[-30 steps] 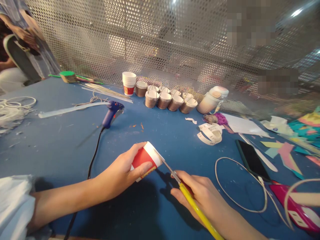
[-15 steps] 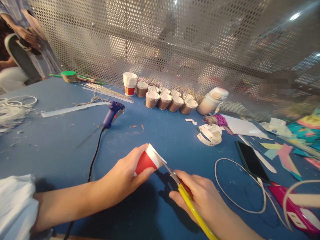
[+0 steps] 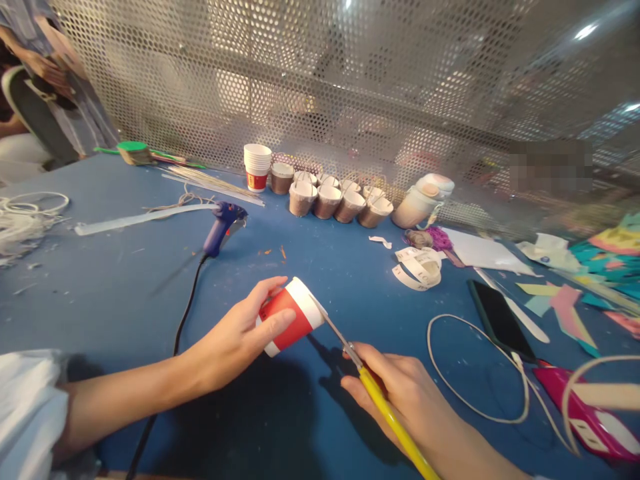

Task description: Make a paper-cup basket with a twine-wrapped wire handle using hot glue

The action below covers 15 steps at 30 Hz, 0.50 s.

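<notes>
Tilted above the table, a red and white paper cup [image 3: 295, 319] has its rim turned toward the upper right. My left hand [image 3: 250, 320] grips its side, thumb across the red band and fingers behind. Scissors [image 3: 373, 390] with a yellow handle are in my right hand [image 3: 400, 383], its fingers wrapped round the handles. Their blades meet the cup's rim at its right side. How deep the blades go into the cup wall cannot be made out.
A blue glue gun [image 3: 220, 230] stands on the blue table [image 3: 320, 247], its black cord running toward me. Behind are stacked paper cups [image 3: 257, 167] and several brown-wrapped cups [image 3: 327, 201]. A phone [image 3: 500, 321], white cable [image 3: 480, 419] and pink power strip [image 3: 590, 427] lie right.
My left hand has shifted its hold on the cup, uncovering more of its red side and base. The cup has turned slightly, and the scissors stay at its rim.
</notes>
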Each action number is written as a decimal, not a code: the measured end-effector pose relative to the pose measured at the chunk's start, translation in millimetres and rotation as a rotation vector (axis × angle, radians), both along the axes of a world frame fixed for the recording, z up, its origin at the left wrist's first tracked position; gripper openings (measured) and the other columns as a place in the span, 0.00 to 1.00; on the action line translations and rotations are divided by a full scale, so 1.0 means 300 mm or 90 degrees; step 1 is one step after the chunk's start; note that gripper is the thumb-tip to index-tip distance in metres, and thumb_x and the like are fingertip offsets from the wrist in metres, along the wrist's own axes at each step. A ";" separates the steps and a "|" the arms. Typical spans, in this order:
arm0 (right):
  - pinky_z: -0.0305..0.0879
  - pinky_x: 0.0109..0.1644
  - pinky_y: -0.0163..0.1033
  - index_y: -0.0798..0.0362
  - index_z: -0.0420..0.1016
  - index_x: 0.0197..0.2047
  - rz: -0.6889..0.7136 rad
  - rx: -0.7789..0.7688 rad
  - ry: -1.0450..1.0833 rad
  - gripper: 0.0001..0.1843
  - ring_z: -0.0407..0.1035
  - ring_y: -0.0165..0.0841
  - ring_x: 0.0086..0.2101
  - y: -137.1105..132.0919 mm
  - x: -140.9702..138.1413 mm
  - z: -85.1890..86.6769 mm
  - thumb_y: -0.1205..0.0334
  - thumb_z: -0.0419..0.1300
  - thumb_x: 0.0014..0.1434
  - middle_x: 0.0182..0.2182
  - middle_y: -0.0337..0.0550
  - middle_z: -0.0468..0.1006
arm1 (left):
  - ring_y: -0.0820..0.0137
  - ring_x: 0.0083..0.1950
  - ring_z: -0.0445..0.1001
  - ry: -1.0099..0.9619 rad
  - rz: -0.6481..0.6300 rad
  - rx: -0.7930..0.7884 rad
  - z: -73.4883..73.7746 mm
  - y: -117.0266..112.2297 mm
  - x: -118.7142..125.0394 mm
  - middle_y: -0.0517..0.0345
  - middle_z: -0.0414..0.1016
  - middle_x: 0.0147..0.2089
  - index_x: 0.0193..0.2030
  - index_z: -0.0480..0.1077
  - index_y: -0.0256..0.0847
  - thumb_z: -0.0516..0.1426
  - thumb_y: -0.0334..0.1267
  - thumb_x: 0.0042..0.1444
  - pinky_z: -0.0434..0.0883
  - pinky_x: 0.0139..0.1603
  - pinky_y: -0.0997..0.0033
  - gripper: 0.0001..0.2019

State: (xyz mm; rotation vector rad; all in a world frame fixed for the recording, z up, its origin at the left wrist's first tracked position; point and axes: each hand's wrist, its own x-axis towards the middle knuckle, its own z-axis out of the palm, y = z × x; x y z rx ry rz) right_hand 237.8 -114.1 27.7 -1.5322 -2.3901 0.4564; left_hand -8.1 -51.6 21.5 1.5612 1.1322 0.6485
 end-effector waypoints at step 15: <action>0.57 0.25 0.34 0.53 0.69 0.41 -0.005 0.009 -0.044 0.15 0.68 0.30 0.20 0.012 -0.009 0.013 0.50 0.51 0.65 0.21 0.38 0.74 | 0.71 0.30 0.70 0.042 -0.017 0.029 -0.021 -0.022 0.020 0.57 0.72 0.37 0.61 0.55 0.42 0.52 0.51 0.59 0.70 0.33 0.70 0.27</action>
